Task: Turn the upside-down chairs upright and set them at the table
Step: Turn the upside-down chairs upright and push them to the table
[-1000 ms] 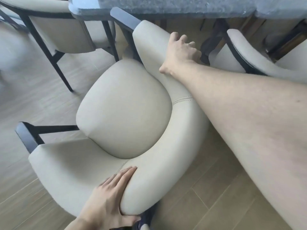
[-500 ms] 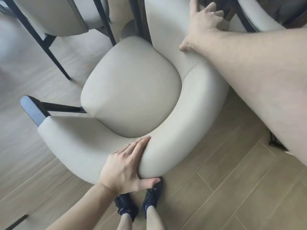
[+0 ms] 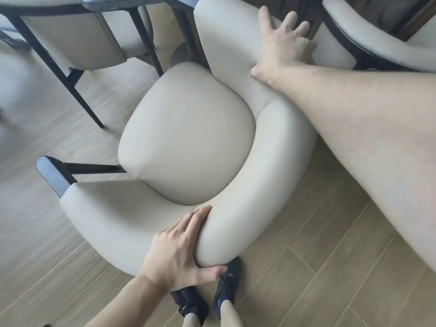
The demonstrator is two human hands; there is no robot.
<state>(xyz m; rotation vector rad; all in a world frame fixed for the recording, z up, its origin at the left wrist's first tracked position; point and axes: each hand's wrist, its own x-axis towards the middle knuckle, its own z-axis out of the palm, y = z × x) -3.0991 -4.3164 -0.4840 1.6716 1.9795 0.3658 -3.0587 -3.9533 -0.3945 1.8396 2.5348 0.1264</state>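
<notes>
On the near curve of the cream chair [image 3: 188,135], the left hand [image 3: 179,253] gripped the padded backrest, fingers [image 3: 195,218] laid over the top and the thumb hooked under its outer edge. Farther off, the right hand [image 3: 280,46] pressed on the chair's right arm with its fingers [image 3: 289,21] spread and nearly straight, closed around nothing. The chair stood upright on the wooden floor [image 3: 318,267], its seat facing up, its dark frame end [image 3: 53,173] jutting at the near left. Its far side was close to the grey table [image 3: 113,3], whose edge showed at the top. A second chair [image 3: 75,36] stood to the far left on dark legs, and a third chair [image 3: 368,41] crowded in just beside the right hand. Two dark shoes [image 3: 226,279] sat directly below the backrest.
</notes>
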